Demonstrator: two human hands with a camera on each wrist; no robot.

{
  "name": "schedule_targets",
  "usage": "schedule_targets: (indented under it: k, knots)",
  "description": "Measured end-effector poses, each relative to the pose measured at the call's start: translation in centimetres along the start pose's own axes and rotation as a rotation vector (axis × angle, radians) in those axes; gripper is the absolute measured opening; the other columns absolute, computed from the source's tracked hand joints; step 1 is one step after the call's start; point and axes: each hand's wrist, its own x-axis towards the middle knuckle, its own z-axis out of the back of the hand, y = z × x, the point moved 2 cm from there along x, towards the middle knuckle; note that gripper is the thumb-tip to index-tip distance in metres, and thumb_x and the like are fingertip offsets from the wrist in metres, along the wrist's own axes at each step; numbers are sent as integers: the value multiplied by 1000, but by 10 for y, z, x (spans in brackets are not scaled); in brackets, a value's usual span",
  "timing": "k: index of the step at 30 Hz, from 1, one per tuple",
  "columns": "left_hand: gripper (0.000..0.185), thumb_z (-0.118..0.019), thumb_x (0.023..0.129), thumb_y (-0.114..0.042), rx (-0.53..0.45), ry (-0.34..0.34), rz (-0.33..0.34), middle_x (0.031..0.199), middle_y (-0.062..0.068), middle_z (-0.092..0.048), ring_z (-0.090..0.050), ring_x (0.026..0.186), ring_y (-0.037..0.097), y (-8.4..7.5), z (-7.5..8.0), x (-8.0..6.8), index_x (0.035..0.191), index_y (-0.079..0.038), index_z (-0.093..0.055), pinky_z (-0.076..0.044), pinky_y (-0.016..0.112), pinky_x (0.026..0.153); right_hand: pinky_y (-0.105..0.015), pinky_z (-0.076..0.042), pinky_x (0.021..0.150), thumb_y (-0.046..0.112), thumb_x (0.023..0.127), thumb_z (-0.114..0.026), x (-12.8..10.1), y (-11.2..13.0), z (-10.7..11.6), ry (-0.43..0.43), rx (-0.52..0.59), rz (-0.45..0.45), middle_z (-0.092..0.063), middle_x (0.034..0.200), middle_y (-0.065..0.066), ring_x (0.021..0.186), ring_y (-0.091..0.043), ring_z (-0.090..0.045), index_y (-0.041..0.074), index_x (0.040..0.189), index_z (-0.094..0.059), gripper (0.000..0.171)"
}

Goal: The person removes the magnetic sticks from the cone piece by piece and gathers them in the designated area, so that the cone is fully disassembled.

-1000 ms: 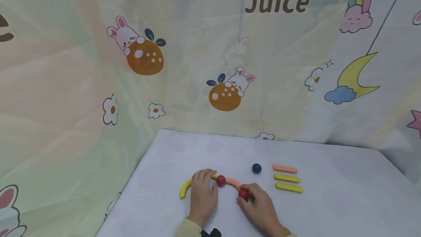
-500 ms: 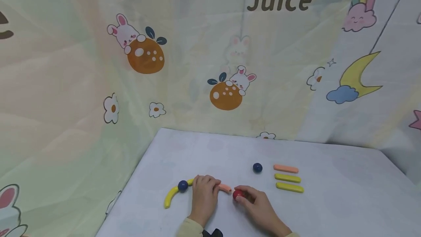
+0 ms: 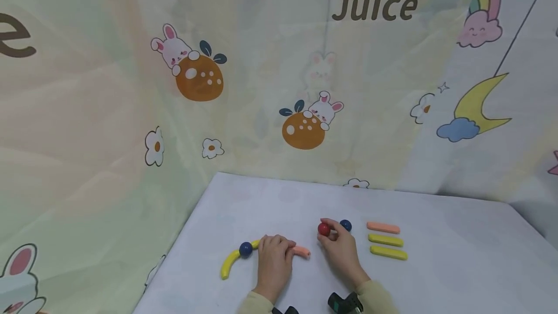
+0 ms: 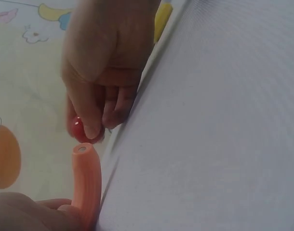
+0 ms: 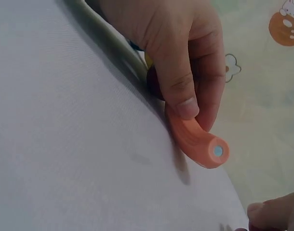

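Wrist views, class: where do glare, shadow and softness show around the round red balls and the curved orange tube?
Left wrist: a small glint on the glossy red ball in the right hand, picture hazy overall. Right wrist: a soft shadow beside the curved, plastic-looking orange tube on the flat white tabletop; another round red ball, partly behind the left hand, looks dark.

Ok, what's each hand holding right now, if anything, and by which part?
The right hand pinches a red ball by opposite sides. The left hand grips a curved orange stick behind its free end.
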Motion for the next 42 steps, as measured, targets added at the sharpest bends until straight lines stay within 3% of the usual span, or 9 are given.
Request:
schedule_targets:
  k: [5,9,13,17,26,33,35,38,42]
  knots:
    - [8,-76,85,-18,12,18,25,88,-11,-60,-54,98,15,-2,-1,0,91,-23,-74,-31,48,109,-23,-51,63,10,85,-73,10,1,-3,-6,8,-37,-65,117,-10,77,-16,-60,13,127,-60,44]
    - [8,-76,85,-18,13,22,30,88,-11,-60,-54,97,15,-2,-1,0,90,-23,-74,-31,48,109,-27,-49,62,18,87,-73,17,3,-7,-21,-53,-52,-65,119,-13,74,-18,-57,11,128,-59,44]
    - [8,-75,86,-18,10,29,26,86,-12,-59,-54,97,15,-1,-1,0,90,-24,-73,-31,49,109,-43,-52,83,21,86,-74,23,4,-11,-51,-127,-44,-66,120,-14,96,-25,-61,10,127,-60,44]
    - [7,-75,86,-18,11,27,21,86,-12,-59,-54,97,15,-1,-1,0,90,-24,-73,-31,49,109,-55,-44,99,21,86,-74,26,3,-16,-64,-169,-33,-65,123,-13,119,-32,-56,9,126,-62,44]
    - [7,-75,86,-19,20,24,13,87,-12,-59,-54,96,14,-2,-1,0,90,-24,-73,-32,48,108,-53,-46,97,20,83,-79,29,4,-17,-83,-238,-6,-64,118,-14,115,-31,-57,8,126,-63,48]
    - [7,-75,86,-19,2,23,-1,89,-10,-60,-55,96,16,-2,-3,-1,92,-23,-73,-33,49,106,-53,-44,100,19,82,-79,29,1,-16,-81,-225,-22,-63,122,-13,118,-30,-56,8,129,-60,52]
    - [7,-75,86,-18,-6,23,-2,89,-10,-60,-55,97,16,-1,-3,-1,92,-23,-73,-33,50,106,-50,-48,95,19,83,-78,25,1,-14,-91,-212,-15,-62,124,-13,110,-28,-59,8,130,-59,51]
    - [7,-75,86,-18,-11,29,4,90,-10,-61,-55,98,16,-1,-3,-1,92,-23,-73,-32,49,107,-38,-53,78,21,85,-76,15,0,-9,-135,-196,12,-61,122,-9,87,-21,-59,11,126,-61,45]
    - [7,-74,87,-18,-11,25,-6,89,-10,-60,-55,97,16,-1,-1,0,92,-23,-73,-32,49,107,-24,-42,56,23,87,-73,-7,3,-3,-157,-179,52,-65,106,1,67,-11,-49,15,112,-68,27]
